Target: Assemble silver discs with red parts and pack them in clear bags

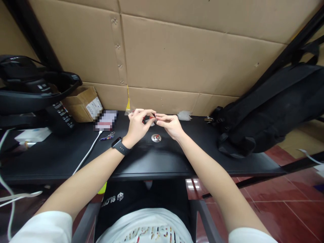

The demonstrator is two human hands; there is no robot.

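Observation:
Above the middle of the black desk, my left hand point(139, 125) and my right hand point(172, 125) meet fingertip to fingertip. Between them is a thin silver disc point(155, 117), seen nearly edge-on; the fingers of both hands pinch it, and its exact kind is too small to tell. A small red and silver part point(149, 120) shows behind my left fingers, mostly hidden, and I cannot tell if it is held. Just below the hands, a round, shiny silver metal dome point(156, 138) with a red mark lies on the desk point(157, 162).
A phone-like device point(105, 120) with a white cable point(88, 152) and a keychain point(107, 136) lie to the left. Further left are a cardboard box point(82, 104) and a black bottle point(59, 114). A black backpack point(275, 108) occupies the right; clear plastic point(184, 115) lies by the cardboard wall point(189, 54).

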